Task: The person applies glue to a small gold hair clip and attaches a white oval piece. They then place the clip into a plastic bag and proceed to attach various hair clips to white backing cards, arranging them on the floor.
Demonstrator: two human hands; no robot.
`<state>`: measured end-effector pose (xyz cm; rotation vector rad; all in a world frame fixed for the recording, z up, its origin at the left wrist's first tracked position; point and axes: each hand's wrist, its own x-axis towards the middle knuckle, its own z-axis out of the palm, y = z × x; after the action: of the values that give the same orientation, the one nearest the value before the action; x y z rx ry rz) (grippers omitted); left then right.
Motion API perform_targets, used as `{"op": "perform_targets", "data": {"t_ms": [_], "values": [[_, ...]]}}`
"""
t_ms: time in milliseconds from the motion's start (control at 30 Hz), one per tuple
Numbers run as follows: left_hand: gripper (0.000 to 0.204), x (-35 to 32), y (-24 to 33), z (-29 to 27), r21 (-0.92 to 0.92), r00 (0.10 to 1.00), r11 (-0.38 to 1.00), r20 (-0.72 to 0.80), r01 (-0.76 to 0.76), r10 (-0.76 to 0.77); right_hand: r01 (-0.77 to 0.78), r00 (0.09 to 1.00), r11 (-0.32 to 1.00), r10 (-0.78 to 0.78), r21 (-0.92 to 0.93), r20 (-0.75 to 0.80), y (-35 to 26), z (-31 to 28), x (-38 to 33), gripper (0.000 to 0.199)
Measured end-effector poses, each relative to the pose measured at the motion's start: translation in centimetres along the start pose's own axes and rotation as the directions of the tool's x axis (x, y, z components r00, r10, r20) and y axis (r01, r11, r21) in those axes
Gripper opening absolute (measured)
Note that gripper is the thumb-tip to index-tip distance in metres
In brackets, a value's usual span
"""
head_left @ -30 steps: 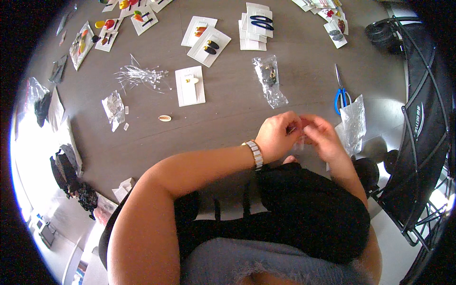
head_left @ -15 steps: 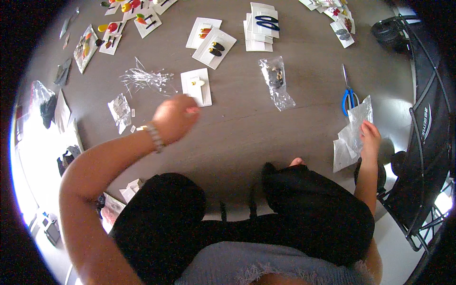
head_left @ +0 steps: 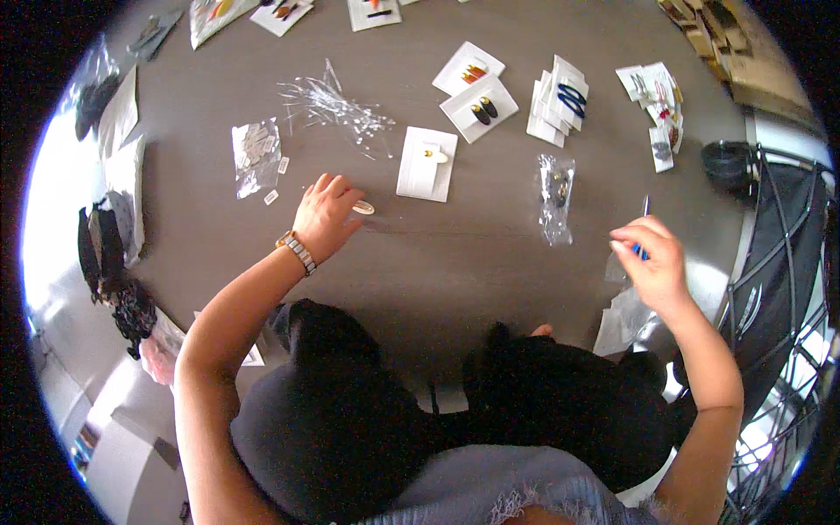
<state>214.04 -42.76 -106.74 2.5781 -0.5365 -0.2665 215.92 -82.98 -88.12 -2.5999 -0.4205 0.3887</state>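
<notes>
My left hand (head_left: 326,217) is open, palm down, over the left middle of the table. Its fingers are apart, with a small pale oval hair clip (head_left: 363,207) at the fingertips. On the right, my right hand (head_left: 652,262) is closed around the blue-handled scissors (head_left: 640,252). Most of the handle is hidden by the fingers, and the blade points away from me. Below this hand lie clear plastic bags (head_left: 626,319). Beyond my left hand sits a white card (head_left: 416,185) with a cream clip on it.
A heap of thin white ties (head_left: 337,109) and a bag of small tags (head_left: 256,157) lie at left. Farther back are carded black clips (head_left: 481,109) and stacked cards with navy clips (head_left: 551,114). A clear pouch (head_left: 556,201) lies right of centre. A black chair (head_left: 779,236) borders the right.
The view has shifted, so the table's things sit farther right and lower. My left hand has gone from closed to spread. My right hand has left the plastic bags for the scissors.
</notes>
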Motion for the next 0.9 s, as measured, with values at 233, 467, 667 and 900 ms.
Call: {"op": "perform_targets", "data": {"t_ms": [233, 467, 667, 900], "values": [[0.021, 0.3, -0.7, -1.0, -0.144, 0.991, 0.989, -0.13, -0.043, 0.024, 0.005, 0.971, 0.926, -0.095, 0.379, 0.22, -7.4, 10.4, 9.5, 0.013], [0.015, -1.1, 2.9, -7.4, -0.493, 0.952, 0.869, -0.249, 0.031, -0.176, -0.445, 0.884, 0.202, -0.059, 0.872, 0.464, -13.2, 18.6, 11.5, 0.029], [0.017, -1.8, 4.3, -10.9, -0.52, 0.935, 0.854, -0.311, -0.015, -0.173, -0.457, 0.872, 0.08, -0.155, 0.886, 0.464, -15.7, 17.9, 12.1, 0.023], [0.017, -3.1, 5.0, -13.0, -0.577, 0.924, 0.816, -0.325, -0.026, -0.2, -0.409, 0.891, 0.09, -0.179, 0.908, 0.418, -18.0, 16.7, 12.1, 0.018]]}}
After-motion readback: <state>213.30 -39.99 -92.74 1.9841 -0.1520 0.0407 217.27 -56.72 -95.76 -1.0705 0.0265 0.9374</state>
